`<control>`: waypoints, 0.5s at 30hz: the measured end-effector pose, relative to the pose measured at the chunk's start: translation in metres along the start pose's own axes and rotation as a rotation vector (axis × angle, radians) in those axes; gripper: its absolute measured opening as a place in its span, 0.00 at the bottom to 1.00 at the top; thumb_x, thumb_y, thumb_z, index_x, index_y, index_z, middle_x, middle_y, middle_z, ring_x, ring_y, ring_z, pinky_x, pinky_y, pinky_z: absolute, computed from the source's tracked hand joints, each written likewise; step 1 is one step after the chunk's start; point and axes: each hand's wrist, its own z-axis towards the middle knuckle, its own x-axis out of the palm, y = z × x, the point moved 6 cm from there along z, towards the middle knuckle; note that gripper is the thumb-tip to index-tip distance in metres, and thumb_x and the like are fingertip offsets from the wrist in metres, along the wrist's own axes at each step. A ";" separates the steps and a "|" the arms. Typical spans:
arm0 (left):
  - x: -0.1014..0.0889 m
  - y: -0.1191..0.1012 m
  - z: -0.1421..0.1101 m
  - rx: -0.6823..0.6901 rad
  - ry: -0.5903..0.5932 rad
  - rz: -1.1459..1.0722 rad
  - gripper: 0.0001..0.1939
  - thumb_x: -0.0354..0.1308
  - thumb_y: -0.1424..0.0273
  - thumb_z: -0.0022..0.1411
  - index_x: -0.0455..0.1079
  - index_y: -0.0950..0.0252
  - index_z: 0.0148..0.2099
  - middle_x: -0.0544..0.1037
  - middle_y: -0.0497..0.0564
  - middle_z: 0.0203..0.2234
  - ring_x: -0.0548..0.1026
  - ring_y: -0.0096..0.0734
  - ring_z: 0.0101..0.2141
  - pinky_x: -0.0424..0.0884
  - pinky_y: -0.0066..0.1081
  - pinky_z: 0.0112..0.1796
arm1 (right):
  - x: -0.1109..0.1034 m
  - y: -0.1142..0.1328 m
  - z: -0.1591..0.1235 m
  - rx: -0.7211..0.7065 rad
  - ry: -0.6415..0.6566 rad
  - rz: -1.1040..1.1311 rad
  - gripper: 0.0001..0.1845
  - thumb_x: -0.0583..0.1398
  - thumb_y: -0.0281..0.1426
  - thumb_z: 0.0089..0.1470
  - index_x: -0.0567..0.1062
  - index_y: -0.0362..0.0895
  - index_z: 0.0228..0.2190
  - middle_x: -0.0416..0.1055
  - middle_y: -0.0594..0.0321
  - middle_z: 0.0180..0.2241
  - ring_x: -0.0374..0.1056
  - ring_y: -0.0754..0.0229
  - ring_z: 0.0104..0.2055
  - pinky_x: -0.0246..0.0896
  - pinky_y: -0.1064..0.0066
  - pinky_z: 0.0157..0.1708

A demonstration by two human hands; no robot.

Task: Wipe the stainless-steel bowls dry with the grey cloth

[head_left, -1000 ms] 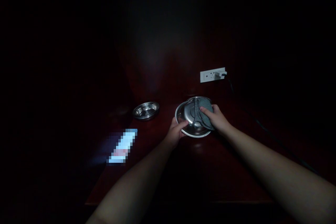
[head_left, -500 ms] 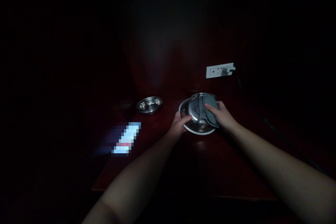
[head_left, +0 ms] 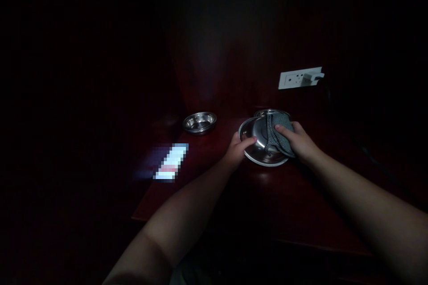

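A shiny steel bowl [head_left: 259,136] is held tilted above the table, its outer bottom toward me. My left hand [head_left: 238,149] grips its left rim, thumb lying on the underside and fingers hidden behind. In my right hand [head_left: 299,140] is a bunched grey-green cloth [head_left: 282,131], pressed against the bowl's right side and draped over part of the bottom. Behind the held bowl, another steel bowl [head_left: 267,112] shows only its far rim. A stack of shallow steel bowls [head_left: 199,123] stands at the left on the table.
The dark red table [head_left: 220,205] has its front edge toward me. A blurred-out lit screen [head_left: 172,162] lies at its left side. On the back wall is a white socket plate [head_left: 290,80] with a plug [head_left: 310,78]; a dark cable runs down the right. The surroundings are very dark.
The whole scene has shifted right and upward in view as the camera turned. Both hands keep their hold on bowl and cloth, with little visible change between them.
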 end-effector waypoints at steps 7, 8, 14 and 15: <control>0.000 0.000 0.001 0.028 0.013 -0.024 0.23 0.66 0.68 0.42 0.70 0.66 0.44 0.76 0.55 0.37 0.73 0.41 0.41 0.66 0.41 0.46 | 0.000 -0.001 0.000 -0.011 0.022 0.025 0.27 0.65 0.48 0.39 0.66 0.48 0.37 0.72 0.60 0.35 0.71 0.53 0.36 0.69 0.62 0.35; 0.001 0.000 0.001 0.032 0.022 -0.029 0.23 0.66 0.68 0.43 0.70 0.66 0.44 0.77 0.55 0.37 0.73 0.41 0.41 0.66 0.41 0.46 | 0.000 0.000 0.000 -0.016 0.021 0.023 0.26 0.65 0.48 0.39 0.67 0.47 0.37 0.72 0.60 0.34 0.71 0.52 0.36 0.69 0.61 0.35; 0.001 0.001 0.004 0.056 0.060 -0.017 0.23 0.66 0.68 0.43 0.70 0.66 0.45 0.77 0.54 0.38 0.73 0.40 0.42 0.64 0.40 0.48 | 0.001 0.002 -0.001 -0.020 0.029 0.031 0.25 0.65 0.48 0.39 0.67 0.48 0.36 0.72 0.60 0.34 0.71 0.52 0.35 0.69 0.60 0.34; 0.000 0.001 0.004 0.056 0.058 -0.016 0.23 0.66 0.68 0.44 0.71 0.66 0.45 0.77 0.54 0.38 0.73 0.39 0.41 0.64 0.40 0.47 | 0.001 0.002 -0.001 -0.019 0.034 0.038 0.25 0.65 0.48 0.39 0.67 0.48 0.36 0.72 0.60 0.34 0.71 0.52 0.35 0.69 0.60 0.35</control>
